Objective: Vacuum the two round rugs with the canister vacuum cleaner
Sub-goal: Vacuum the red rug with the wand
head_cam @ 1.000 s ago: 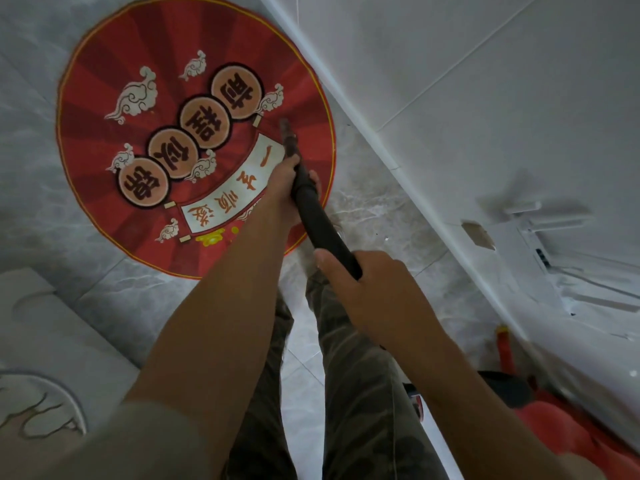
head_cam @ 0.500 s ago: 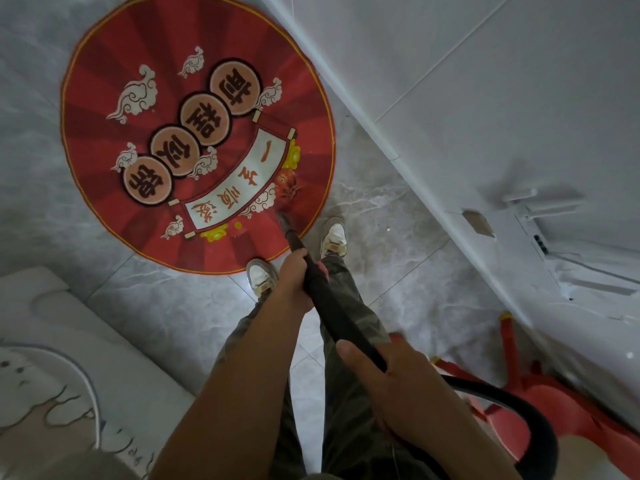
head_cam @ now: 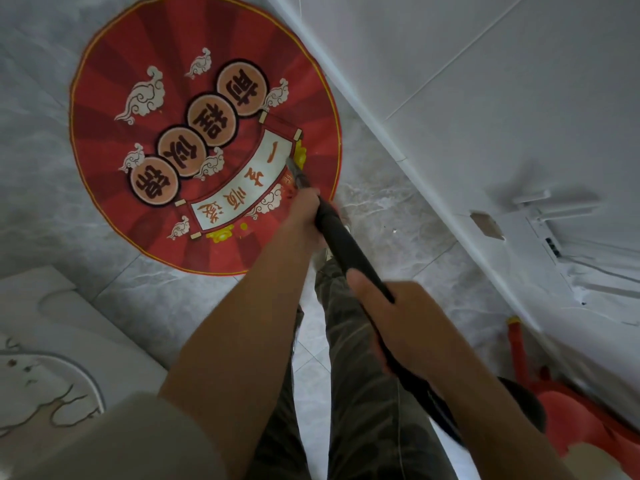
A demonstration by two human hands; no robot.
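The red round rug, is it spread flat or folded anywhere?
Spread flat. The red rug shows its printed pattern unbroken and a smooth yellow rim; a part behind the left hand is hidden.

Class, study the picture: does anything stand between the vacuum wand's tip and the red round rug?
Nothing visible does. The vacuum wand, gripped by the left hand and right hand, has its tip over the red round rug, beside the printed white scroll's end.
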